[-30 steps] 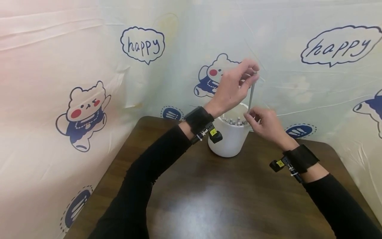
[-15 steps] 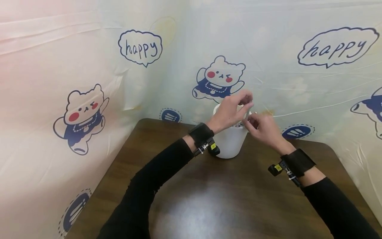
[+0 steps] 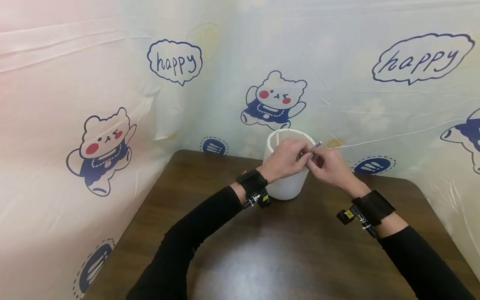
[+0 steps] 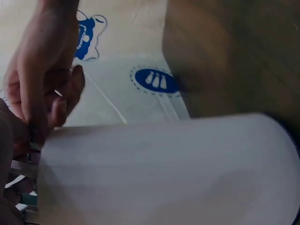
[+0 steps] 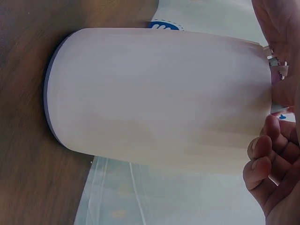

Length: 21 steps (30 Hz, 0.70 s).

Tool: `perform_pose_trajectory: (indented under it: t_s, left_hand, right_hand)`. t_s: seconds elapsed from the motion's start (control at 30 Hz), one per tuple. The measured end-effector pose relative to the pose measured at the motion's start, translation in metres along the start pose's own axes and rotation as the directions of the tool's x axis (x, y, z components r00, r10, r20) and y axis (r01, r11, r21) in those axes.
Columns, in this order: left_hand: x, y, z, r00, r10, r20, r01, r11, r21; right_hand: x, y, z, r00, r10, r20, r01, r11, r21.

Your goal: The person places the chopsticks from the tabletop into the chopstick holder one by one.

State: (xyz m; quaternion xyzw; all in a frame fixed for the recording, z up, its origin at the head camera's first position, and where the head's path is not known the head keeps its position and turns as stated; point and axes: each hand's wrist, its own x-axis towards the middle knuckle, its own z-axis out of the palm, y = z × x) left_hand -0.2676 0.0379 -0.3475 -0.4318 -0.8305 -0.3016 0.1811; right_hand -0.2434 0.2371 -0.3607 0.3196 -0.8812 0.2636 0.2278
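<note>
A thin grey stick (image 3: 318, 145) slants out between my two hands, just above the rim of a white container (image 3: 286, 187). My left hand (image 3: 286, 156) pinches it over the front of the rim. Close against those fingertips, my right hand (image 3: 330, 166) also pinches at the stick with thumb and forefinger. Its other fingers (image 5: 258, 171) curl loosely beside the rim in the right wrist view. Several slim grey pieces (image 4: 23, 169) show at the container's mouth in the left wrist view. Most of the stick is hidden by my fingers.
The container stands upright near the back of a dark wooden table (image 3: 240, 250). A pale printed cloth (image 3: 232, 62) hangs close behind and along the left side. Black straps with small cameras sit on both wrists.
My left hand has come down from high above the container to its rim. The stick, upright between both hands before, now slants with only a short end showing. My right hand has barely moved.
</note>
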Motion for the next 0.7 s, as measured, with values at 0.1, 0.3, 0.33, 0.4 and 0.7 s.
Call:
perform_pose_trajectory:
  t_s: [0.1, 0.3, 0.33, 0.4, 0.7]
  left_hand:
    - [0.001, 0.0, -0.002, 1.0, -0.007, -0.003, 0.007, 1.0, -0.002]
    - [-0.004, -0.01, -0.008, 0.997, -0.038, -0.064, 0.038, 0.999, 0.002]
    - [-0.007, -0.014, -0.012, 0.994, -0.063, -0.086, 0.063, 0.998, 0.0]
    - [-0.013, -0.023, -0.024, 0.984, -0.125, -0.129, 0.125, 0.992, -0.014]
    - [-0.058, -0.039, -0.094, 0.937, -0.164, -0.307, 0.178, 0.984, 0.02]
  right_hand:
    - [0.0, 0.001, -0.001, 1.0, 0.004, 0.01, -0.004, 1.0, 0.014]
    - [-0.012, 0.003, -0.008, 0.999, 0.035, -0.012, -0.035, 0.999, 0.031]
    - [-0.016, 0.004, -0.011, 0.999, 0.046, -0.03, -0.045, 0.999, 0.028]
    - [-0.024, 0.005, -0.02, 0.994, 0.073, -0.083, -0.073, 0.997, 0.009]
    - [-0.047, -0.017, -0.054, 0.971, -0.011, -0.239, -0.008, 0.997, -0.08]
